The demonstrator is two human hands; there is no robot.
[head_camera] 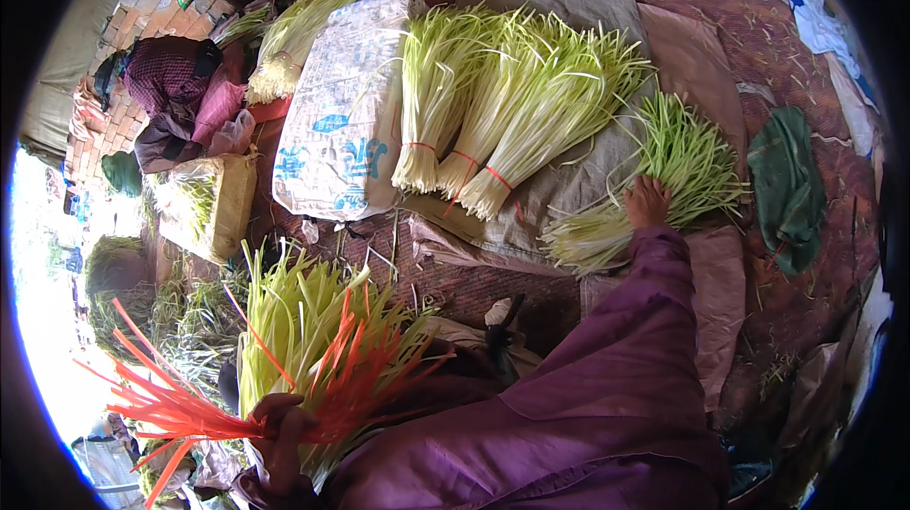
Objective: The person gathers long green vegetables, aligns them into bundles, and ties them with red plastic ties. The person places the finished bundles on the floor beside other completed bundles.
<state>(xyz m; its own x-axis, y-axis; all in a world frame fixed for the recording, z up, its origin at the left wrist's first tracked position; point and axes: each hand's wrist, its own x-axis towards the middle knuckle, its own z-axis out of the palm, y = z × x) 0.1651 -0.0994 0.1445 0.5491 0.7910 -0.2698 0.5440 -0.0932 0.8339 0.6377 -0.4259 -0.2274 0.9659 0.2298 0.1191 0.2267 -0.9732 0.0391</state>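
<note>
My right hand rests, fingers spread, on a loose pile of long green leaves with pale stems at the right; whether it grips any cannot be told. Close to my body at the lower left, my left hand is closed around a bunch of red plastic strips, which fan out on both sides of it. More yellow-green leaves stand behind that hand. Several bundles of the same leaves, tied with red strips near their pale ends, lie side by side on a grey cloth.
A white woven sack package lies left of the tied bundles. Beyond it another person bends down near more leaves and a yellowish package. A green cloth lies at the right on the reddish mat.
</note>
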